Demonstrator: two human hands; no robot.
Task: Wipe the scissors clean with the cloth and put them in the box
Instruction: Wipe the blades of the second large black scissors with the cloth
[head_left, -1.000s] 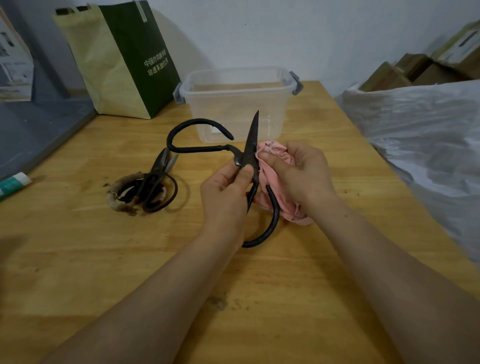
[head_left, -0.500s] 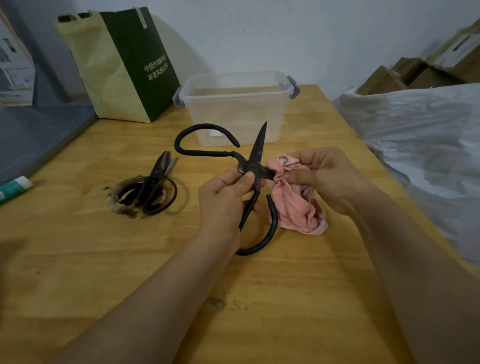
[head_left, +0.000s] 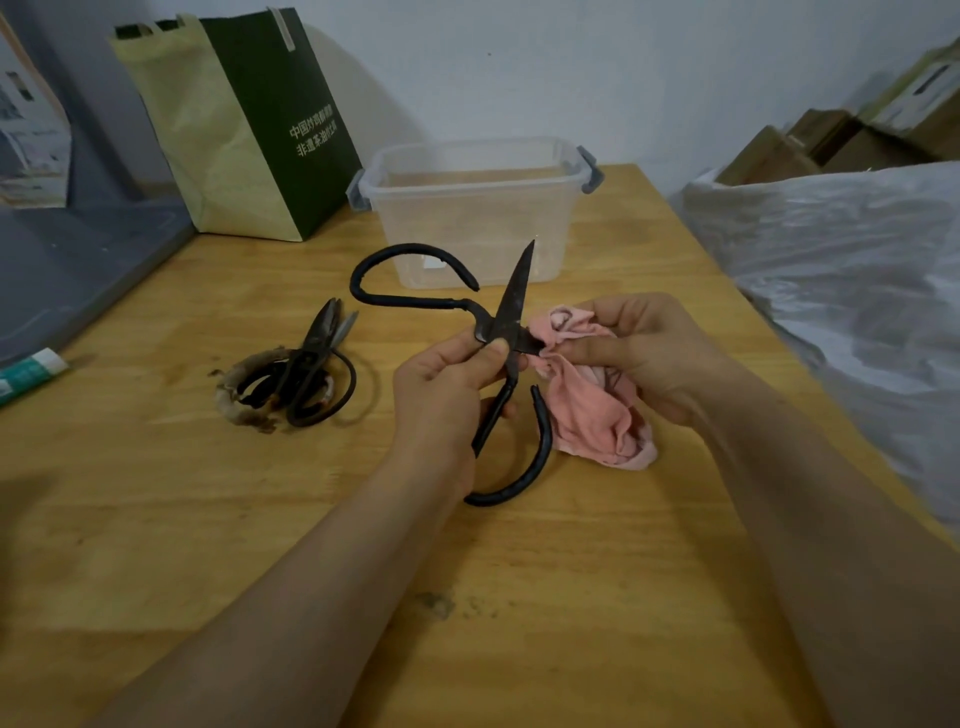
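Large black iron scissors (head_left: 514, 301) are spread wide open above the table. My left hand (head_left: 447, 395) pinches them at the pivot, one blade pointing up toward the box. My right hand (head_left: 644, 353) holds a crumpled pink cloth (head_left: 587, 405) wrapped around the other blade, which points right and is mostly hidden in the cloth. The clear plastic box (head_left: 478, 208) with grey latches stands open just behind. Two more dark scissors (head_left: 306, 369) lie heaped on the table to the left.
The wooden table (head_left: 363, 597) has dark stains near its front. A green and yellow paper bag (head_left: 244, 124) stands at the back left. A tube (head_left: 31, 371) lies at the left edge. White plastic sheeting (head_left: 841, 291) and cardboard boxes (head_left: 810, 145) border the right.
The right hand slid the cloth from the upright blade outward to the right along the other blade. The scissors dropped slightly and opened wider in the left hand.
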